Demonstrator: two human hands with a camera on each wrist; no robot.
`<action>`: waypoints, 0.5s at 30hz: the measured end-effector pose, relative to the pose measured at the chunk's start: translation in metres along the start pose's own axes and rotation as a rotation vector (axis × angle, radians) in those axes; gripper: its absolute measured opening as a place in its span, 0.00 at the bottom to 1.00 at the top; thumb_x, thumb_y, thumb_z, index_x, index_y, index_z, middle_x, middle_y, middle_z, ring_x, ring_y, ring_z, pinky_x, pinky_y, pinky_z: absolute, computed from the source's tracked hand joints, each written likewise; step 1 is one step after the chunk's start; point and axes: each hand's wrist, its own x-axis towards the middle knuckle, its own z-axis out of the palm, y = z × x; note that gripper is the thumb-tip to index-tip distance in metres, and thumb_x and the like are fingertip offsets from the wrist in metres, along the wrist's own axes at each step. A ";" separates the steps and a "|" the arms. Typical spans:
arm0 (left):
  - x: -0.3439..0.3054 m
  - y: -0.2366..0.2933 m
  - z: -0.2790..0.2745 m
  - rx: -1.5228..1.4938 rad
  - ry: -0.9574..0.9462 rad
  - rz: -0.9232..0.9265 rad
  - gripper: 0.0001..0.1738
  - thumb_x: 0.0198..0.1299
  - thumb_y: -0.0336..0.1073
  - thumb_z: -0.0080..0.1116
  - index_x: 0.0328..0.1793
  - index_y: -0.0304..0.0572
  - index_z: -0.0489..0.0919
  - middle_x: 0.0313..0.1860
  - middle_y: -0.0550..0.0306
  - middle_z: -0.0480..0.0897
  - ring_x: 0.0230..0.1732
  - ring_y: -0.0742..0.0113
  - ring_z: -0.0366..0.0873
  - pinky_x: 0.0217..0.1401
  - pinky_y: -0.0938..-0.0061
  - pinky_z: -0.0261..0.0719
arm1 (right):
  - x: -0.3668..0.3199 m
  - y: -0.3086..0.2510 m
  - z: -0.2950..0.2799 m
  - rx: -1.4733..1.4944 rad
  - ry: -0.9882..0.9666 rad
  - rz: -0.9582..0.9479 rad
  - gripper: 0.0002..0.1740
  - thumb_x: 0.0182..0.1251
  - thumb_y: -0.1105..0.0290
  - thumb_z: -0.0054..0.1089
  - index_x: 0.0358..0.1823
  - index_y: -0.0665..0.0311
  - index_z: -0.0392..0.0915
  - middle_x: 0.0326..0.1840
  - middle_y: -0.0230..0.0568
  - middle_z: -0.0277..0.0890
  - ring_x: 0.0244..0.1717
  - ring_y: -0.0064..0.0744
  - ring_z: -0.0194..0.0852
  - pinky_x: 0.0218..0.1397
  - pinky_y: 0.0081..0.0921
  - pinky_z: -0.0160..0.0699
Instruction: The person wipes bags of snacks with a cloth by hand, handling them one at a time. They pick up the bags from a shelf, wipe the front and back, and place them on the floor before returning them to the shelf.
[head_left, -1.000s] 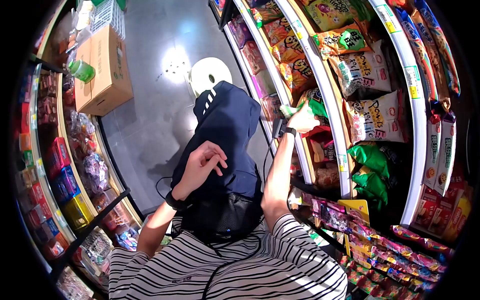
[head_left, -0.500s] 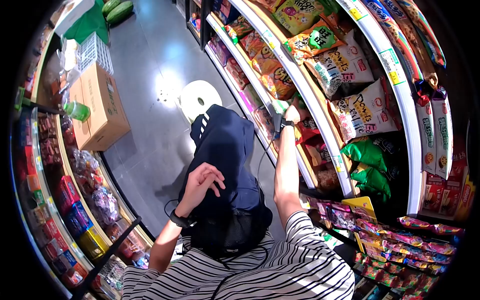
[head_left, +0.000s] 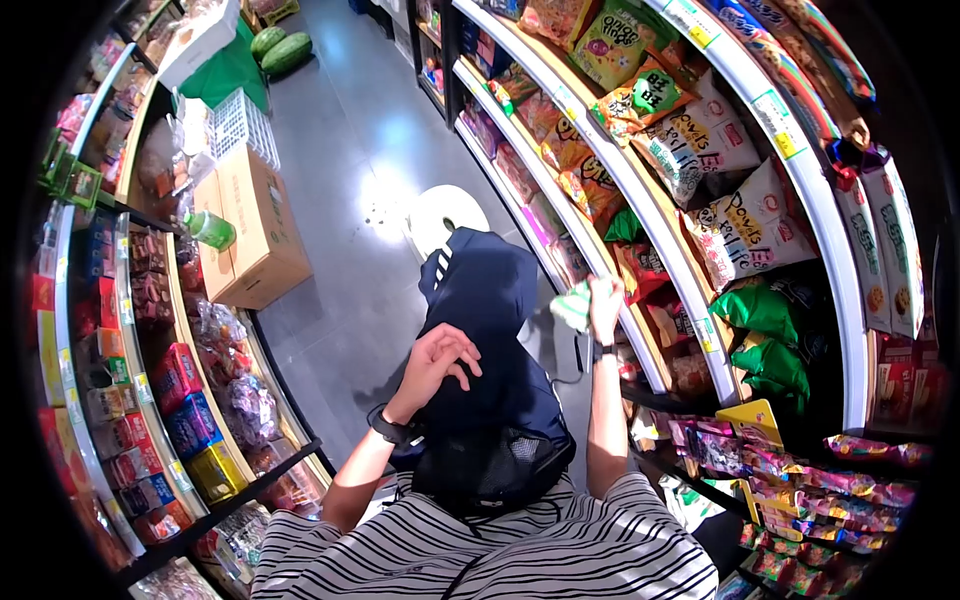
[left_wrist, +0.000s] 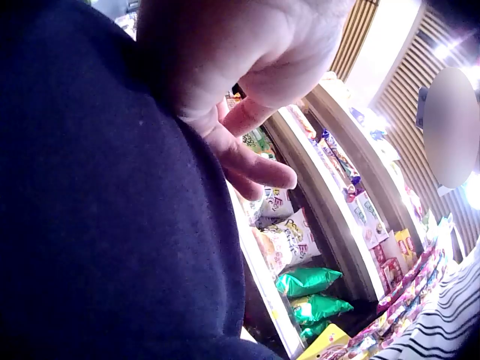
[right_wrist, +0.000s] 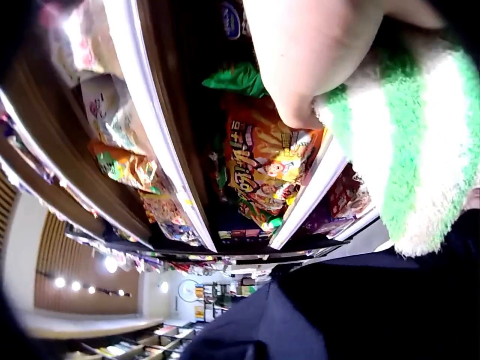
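A green and white striped fluffy cloth [head_left: 572, 306] hangs from my right hand [head_left: 605, 305], beside the lower snack shelves. The right wrist view shows the cloth [right_wrist: 409, 142] large, pinched by the right hand [right_wrist: 322, 52], with an orange snack bag [right_wrist: 266, 154] on the shelf behind it. My left hand [head_left: 438, 365] hovers over the dark trousers [head_left: 490, 290], fingers loosely bent and holding nothing. In the left wrist view that hand [left_wrist: 240, 90] has its fingers hanging beside the dark fabric.
Shelves of snack bags [head_left: 745, 235] curve along the right, with hanging packets [head_left: 800, 490] at the lower right. At the left stand a cardboard box [head_left: 255, 235] with a green-lidded jar [head_left: 210, 229], and more shelves of sweets. A round white stool [head_left: 445, 215] stands on the grey floor.
My right hand has drawn back from the lower shelf with the cloth, which now hangs in fuller view. The left hand stays loosely bent above the trousers. The head view has shifted.
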 end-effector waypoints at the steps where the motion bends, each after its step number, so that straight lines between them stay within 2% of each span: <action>1: -0.001 0.002 -0.003 0.029 0.020 0.021 0.06 0.77 0.28 0.46 0.51 0.33 0.73 0.43 0.45 0.82 0.39 0.59 0.87 0.31 0.73 0.87 | -0.007 0.015 -0.006 0.084 -0.063 0.080 0.25 0.63 0.58 0.74 0.52 0.67 0.74 0.50 0.43 0.75 0.52 0.34 0.72 0.61 0.32 0.70; 2: -0.005 0.002 -0.004 0.050 0.043 0.036 0.06 0.77 0.28 0.46 0.51 0.33 0.73 0.43 0.45 0.82 0.39 0.59 0.87 0.31 0.72 0.87 | -0.004 0.048 -0.016 0.159 -0.118 0.113 0.21 0.64 0.60 0.73 0.49 0.66 0.76 0.46 0.40 0.77 0.48 0.32 0.75 0.56 0.29 0.74; 4: -0.017 -0.001 -0.001 0.054 0.093 0.064 0.06 0.76 0.28 0.47 0.52 0.33 0.73 0.43 0.45 0.82 0.39 0.59 0.87 0.33 0.71 0.88 | -0.028 0.020 -0.045 0.297 -0.234 0.259 0.17 0.64 0.63 0.72 0.47 0.64 0.79 0.41 0.36 0.79 0.43 0.28 0.78 0.49 0.27 0.78; 7: -0.030 -0.008 -0.003 0.099 0.163 0.139 0.07 0.76 0.27 0.46 0.53 0.33 0.75 0.44 0.46 0.83 0.40 0.59 0.87 0.40 0.68 0.89 | -0.041 -0.010 -0.074 0.257 -0.364 0.238 0.13 0.64 0.66 0.71 0.45 0.62 0.80 0.38 0.35 0.80 0.39 0.25 0.79 0.44 0.25 0.79; 8: -0.030 -0.010 -0.007 0.092 0.172 0.162 0.07 0.76 0.27 0.46 0.52 0.33 0.75 0.45 0.46 0.83 0.41 0.60 0.87 0.41 0.69 0.89 | -0.041 -0.020 -0.081 0.246 -0.433 0.303 0.11 0.65 0.66 0.70 0.45 0.61 0.80 0.38 0.34 0.80 0.40 0.24 0.79 0.45 0.24 0.79; 11: -0.037 -0.013 -0.005 0.147 0.184 0.185 0.06 0.75 0.26 0.48 0.52 0.34 0.75 0.45 0.47 0.83 0.41 0.61 0.87 0.45 0.69 0.88 | -0.057 -0.046 -0.094 0.171 -0.371 0.089 0.11 0.65 0.66 0.69 0.44 0.61 0.79 0.36 0.32 0.81 0.38 0.24 0.79 0.44 0.23 0.78; 12: -0.038 -0.015 -0.004 0.168 0.189 0.205 0.05 0.75 0.27 0.49 0.51 0.35 0.75 0.45 0.48 0.84 0.40 0.61 0.86 0.45 0.69 0.87 | -0.060 -0.053 -0.097 0.209 -0.371 0.098 0.12 0.64 0.66 0.70 0.44 0.62 0.79 0.36 0.33 0.81 0.38 0.23 0.78 0.43 0.23 0.77; 15: -0.046 -0.022 0.003 0.300 0.192 0.259 0.06 0.74 0.25 0.48 0.50 0.34 0.76 0.45 0.49 0.84 0.42 0.63 0.86 0.48 0.70 0.87 | -0.079 -0.081 -0.116 0.053 -0.353 0.047 0.14 0.63 0.64 0.71 0.43 0.63 0.79 0.36 0.35 0.81 0.38 0.23 0.78 0.45 0.25 0.78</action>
